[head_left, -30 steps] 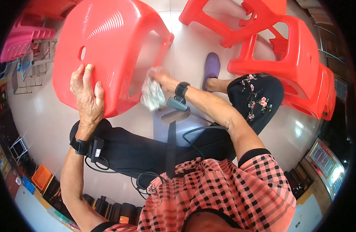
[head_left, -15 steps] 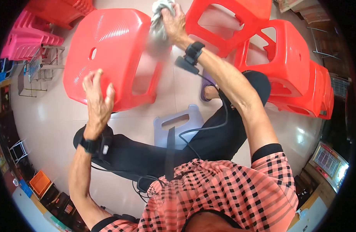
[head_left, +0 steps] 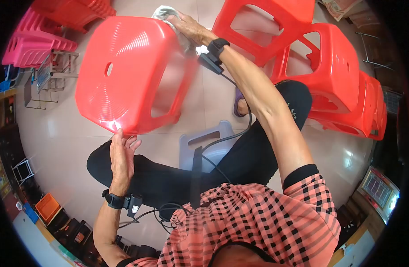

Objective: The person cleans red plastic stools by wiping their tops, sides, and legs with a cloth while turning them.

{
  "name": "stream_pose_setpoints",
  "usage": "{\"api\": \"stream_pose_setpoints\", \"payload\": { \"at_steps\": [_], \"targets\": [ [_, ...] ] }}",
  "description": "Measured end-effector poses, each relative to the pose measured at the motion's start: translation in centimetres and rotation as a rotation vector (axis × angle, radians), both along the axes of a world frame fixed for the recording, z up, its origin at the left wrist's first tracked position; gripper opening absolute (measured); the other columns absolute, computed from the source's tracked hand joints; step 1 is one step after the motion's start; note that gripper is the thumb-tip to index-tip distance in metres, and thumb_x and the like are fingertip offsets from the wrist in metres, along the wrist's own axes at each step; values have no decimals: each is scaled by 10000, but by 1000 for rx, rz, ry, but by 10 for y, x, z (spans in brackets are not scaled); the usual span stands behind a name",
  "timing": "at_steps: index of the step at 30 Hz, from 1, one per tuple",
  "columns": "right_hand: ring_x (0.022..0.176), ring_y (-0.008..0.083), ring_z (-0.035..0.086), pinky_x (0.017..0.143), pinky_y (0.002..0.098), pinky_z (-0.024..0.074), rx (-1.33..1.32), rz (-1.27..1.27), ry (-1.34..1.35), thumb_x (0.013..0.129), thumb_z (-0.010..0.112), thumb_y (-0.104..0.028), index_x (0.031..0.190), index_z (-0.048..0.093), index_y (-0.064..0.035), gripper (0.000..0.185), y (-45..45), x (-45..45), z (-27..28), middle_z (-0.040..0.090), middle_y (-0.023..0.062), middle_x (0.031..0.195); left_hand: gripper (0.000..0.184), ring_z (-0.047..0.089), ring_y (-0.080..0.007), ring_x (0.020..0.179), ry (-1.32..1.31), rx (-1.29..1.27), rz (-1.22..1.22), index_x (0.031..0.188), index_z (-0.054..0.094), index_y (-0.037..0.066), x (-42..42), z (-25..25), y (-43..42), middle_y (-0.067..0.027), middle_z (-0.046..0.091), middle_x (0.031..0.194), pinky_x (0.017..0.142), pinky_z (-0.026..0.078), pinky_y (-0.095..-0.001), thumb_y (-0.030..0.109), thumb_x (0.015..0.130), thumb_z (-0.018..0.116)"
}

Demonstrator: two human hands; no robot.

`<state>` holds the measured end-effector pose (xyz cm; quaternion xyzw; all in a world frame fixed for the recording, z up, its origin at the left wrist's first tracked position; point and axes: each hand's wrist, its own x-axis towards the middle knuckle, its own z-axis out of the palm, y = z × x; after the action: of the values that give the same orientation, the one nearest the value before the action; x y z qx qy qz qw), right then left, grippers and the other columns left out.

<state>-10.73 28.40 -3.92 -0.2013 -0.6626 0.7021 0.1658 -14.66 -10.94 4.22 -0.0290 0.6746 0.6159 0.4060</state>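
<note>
A red plastic stool [head_left: 128,75] with a ridged seat and a small centre hole stands in front of me at the left. My left hand [head_left: 122,158] is at the near corner of its seat, fingertips against the edge, and seems to grip it there. At the far right corner my right hand [head_left: 189,29] holds a pale grey-white cloth [head_left: 163,12], its fingers closed on it. Part of the cloth lies on the seat's corner, and the rest hangs down by the side, blurred.
More red stools [head_left: 335,66] stand on the right, some tipped. A low bluish-grey stool [head_left: 184,153] is between my legs. Stacked pink stools [head_left: 40,44] and a metal rack [head_left: 57,73] are at the far left. Cables run from my wrists to my waist.
My left hand has come off the seat top and down to its near edge, with the wrist turned. My right hand has moved left with the cloth, onto the stool's far corner.
</note>
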Motion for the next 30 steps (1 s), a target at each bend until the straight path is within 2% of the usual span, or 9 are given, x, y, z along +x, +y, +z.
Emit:
{"api": "stream_pose_setpoints", "payload": {
  "at_steps": [2,7,12,15,16,18,22,25,30],
  "targets": [
    [1054,272,593,905,370,467,77,-74,-11,895,509,-465,1275,497,-6,596,-5,4,-1,621,199,1119,356,586,-199,915,-15,18,-14,1109,515,24,-3,4,2,-88,584,994,838,503,-357,349,966,548],
    [1074,367,597,922,425,454,193,-281,-36,877,507,-492,1294,485,-36,619,-19,13,-16,619,253,1139,412,589,-193,937,153,36,32,1124,523,11,-26,11,28,-103,577,1092,825,501,-345,397,978,508],
    [930,438,613,847,469,469,169,-560,-95,879,529,-383,1195,486,-36,471,-70,28,-14,642,251,963,387,522,-113,860,473,-114,-39,1110,522,88,-122,-27,22,-20,555,965,741,422,-287,431,935,563],
    [954,427,589,844,476,458,125,-748,-51,883,534,-324,1162,457,3,436,-116,35,-18,599,261,1017,366,472,-77,816,650,-268,-157,1067,524,98,-144,-19,41,1,528,923,714,390,-273,433,924,565],
    [1024,409,569,860,470,452,175,-726,5,878,543,-325,1179,441,21,470,-131,42,-26,558,274,1121,403,477,-99,850,709,-315,-213,1092,521,62,-166,-30,34,-20,539,954,743,397,-297,430,929,546],
    [1030,376,571,881,444,455,313,-794,37,876,554,-295,1209,438,9,465,-159,51,-29,559,245,1125,441,515,-172,882,913,-386,-189,1143,511,29,-185,-41,32,-69,562,988,789,417,-342,411,926,545],
    [1019,275,583,900,379,457,-16,-579,62,874,578,-220,1226,460,2,432,-185,58,-40,589,178,1088,535,483,-349,1176,1644,-778,-414,1294,432,-79,-186,-29,46,-255,525,1210,1017,360,-426,287,919,544],
    [993,220,586,883,349,463,-174,-622,67,876,583,-180,1217,488,-1,397,-181,64,-55,607,135,1057,548,412,-387,1234,1722,-548,-557,1344,425,-17,-143,-23,79,-263,468,1275,1057,309,-470,268,899,568],
    [940,203,597,836,332,477,-26,-671,261,885,570,-193,1158,522,-8,334,-108,51,-8,623,109,1022,546,322,-404,1291,1653,-536,-591,1381,427,79,-110,-23,106,-255,372,1350,1086,233,-525,333,912,541]
  ]
}}
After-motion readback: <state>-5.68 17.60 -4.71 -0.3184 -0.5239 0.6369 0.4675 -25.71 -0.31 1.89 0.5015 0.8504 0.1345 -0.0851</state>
